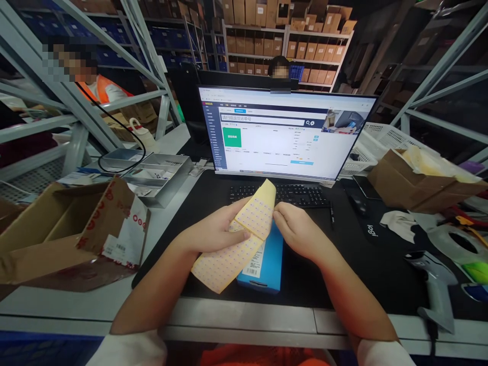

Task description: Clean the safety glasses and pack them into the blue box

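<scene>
My left hand (221,226) grips a yellow sticker sheet (229,262) printed with rows of small marks, its thumb lying on top. The upper part of the sheet is folded over. At the sheet's right edge, my right hand (295,226) has its fingers pinched together; whether they hold the edge or a small sticker is too small to make out. Beneath the sheet, a blue box (272,269) with a white printed label lies on the black desk mat (308,282). The sheet covers part of the box.
Behind my hands stand a keyboard (305,195) and a lit monitor (267,137). An open carton (125,234) is at left, beside a grey tray (163,178). At right are a mouse (357,204), a barcode scanner (434,284), a tape roll (457,244) and another carton (412,185).
</scene>
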Tool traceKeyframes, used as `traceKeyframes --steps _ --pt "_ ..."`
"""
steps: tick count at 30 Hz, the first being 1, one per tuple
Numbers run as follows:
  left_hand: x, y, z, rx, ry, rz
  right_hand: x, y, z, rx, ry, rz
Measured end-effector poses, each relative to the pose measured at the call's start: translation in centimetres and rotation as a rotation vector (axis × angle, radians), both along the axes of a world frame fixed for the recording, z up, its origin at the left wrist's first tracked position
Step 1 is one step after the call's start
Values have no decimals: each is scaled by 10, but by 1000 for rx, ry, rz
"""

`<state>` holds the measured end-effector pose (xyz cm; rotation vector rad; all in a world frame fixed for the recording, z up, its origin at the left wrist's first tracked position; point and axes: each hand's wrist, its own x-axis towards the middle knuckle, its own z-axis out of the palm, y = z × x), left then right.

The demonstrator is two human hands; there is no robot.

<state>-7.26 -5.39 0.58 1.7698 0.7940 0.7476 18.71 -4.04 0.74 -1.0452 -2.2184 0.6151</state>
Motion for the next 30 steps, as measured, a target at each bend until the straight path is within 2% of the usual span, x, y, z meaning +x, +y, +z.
traceKeyframes --steps 5,10,19,26,30 --pt "2 1 0 71 102 30 -3 3 -5 -8 -20 -33" --pt "1 3 -4 80 81 47 -3 5 -6 20 21 -20" --pt "0 0 -2 2 -6 -65 6 3 0 -66 4 48" --pt "6 0 -5 170 152 42 -2 6 -7 -41 35 -5" --pt "9 -3 -1 178 217 82 -5 8 -9 -32 51 -60"
